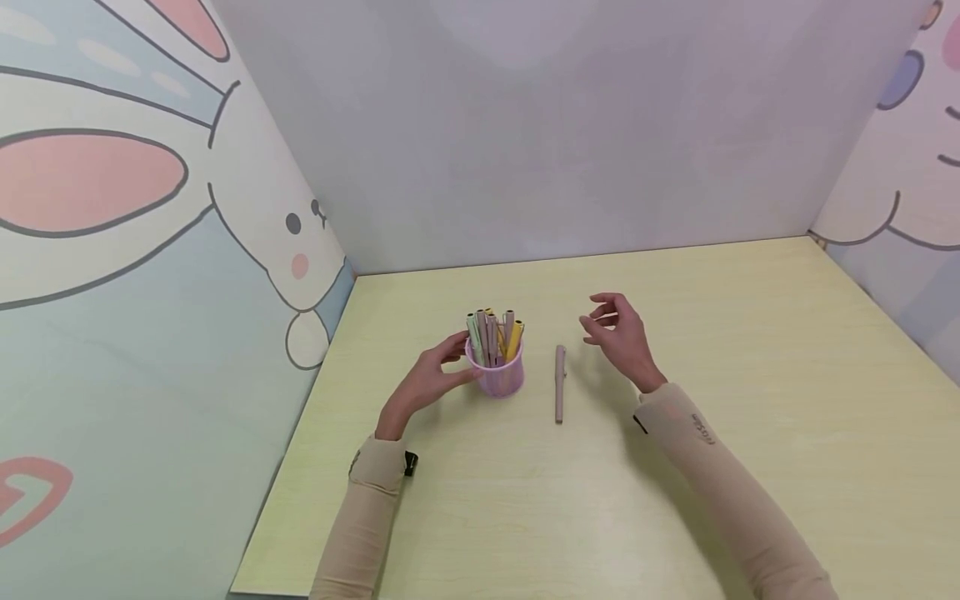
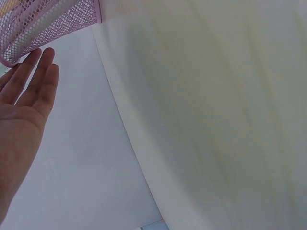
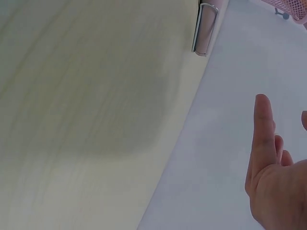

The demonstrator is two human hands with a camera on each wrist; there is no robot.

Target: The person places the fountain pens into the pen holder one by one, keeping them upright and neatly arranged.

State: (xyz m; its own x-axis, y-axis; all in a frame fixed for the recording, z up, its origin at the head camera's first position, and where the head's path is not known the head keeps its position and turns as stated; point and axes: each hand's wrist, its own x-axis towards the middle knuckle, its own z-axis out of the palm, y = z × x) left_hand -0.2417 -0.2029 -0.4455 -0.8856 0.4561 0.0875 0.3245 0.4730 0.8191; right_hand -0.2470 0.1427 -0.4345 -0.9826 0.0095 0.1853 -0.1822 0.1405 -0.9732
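Note:
A pink mesh pen holder [image 1: 501, 383] stands upright on the table with several grey, yellow and pale green pens [image 1: 492, 337] in it. My left hand [image 1: 431, 382] holds the holder at its left side, thumb across the front and fingers behind. In the left wrist view, the fingers [image 2: 36, 79] reach up to the mesh wall. One grey-brown pen [image 1: 559, 385] lies right of the holder, its clip near the far end. Over the table, to the right of that pen, my right hand [image 1: 621, 340] hovers with loosely bent fingers and holds nothing.
The pale wooden table [image 1: 712, 333] meets a plain light wall [image 1: 540, 133] at the back. Side walls with cartoon animals [image 1: 255, 200] border the table at left and right. A dark band [image 1: 410, 463] shows at the left wrist.

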